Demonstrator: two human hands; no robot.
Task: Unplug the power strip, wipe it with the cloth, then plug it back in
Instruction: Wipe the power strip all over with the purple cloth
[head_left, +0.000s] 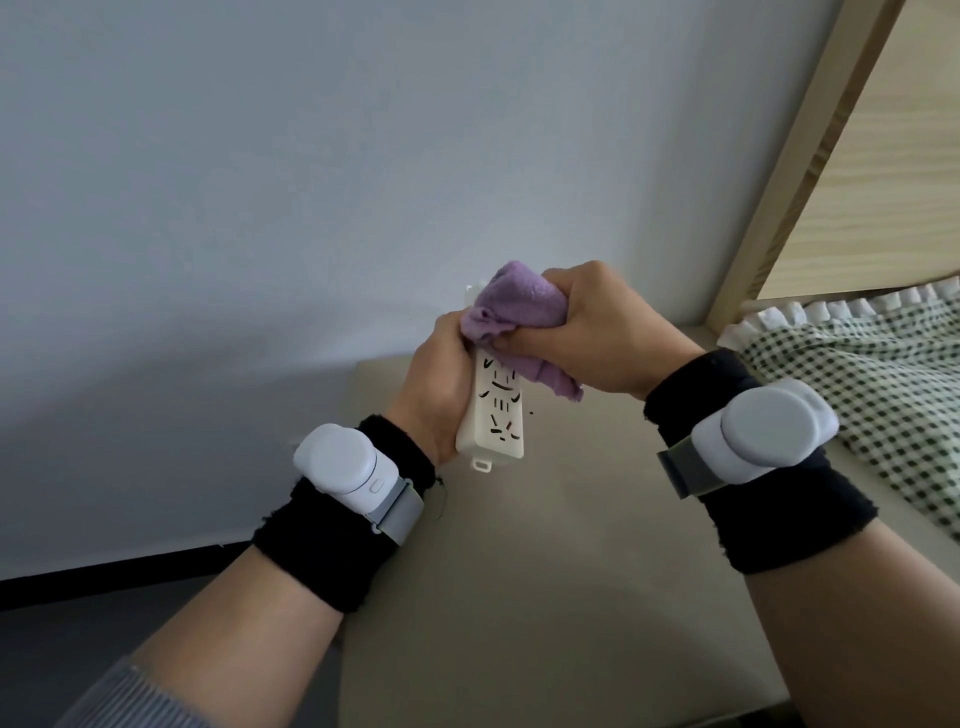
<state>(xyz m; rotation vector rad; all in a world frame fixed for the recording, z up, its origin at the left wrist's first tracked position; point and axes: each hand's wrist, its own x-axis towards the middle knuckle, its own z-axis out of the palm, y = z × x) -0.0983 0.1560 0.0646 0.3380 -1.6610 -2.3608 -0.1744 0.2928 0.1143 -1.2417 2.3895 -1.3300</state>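
A white power strip (496, 415) is held upright in the air, sockets facing me, above a beige surface. My left hand (439, 382) grips its left side and back. My right hand (597, 332) clutches a bunched purple cloth (506, 304) and presses it onto the strip's upper half. The cloth hides the strip's top end; a white corner pokes out behind it. No cord or plug is visible.
The beige tabletop (571, 545) lies under the hands, against a pale wall (311, 182). A green checked fabric with a white frill (857, 374) lies at the right. Behind it rises a light wooden bed frame (841, 156). A dark baseboard (104, 577) runs at lower left.
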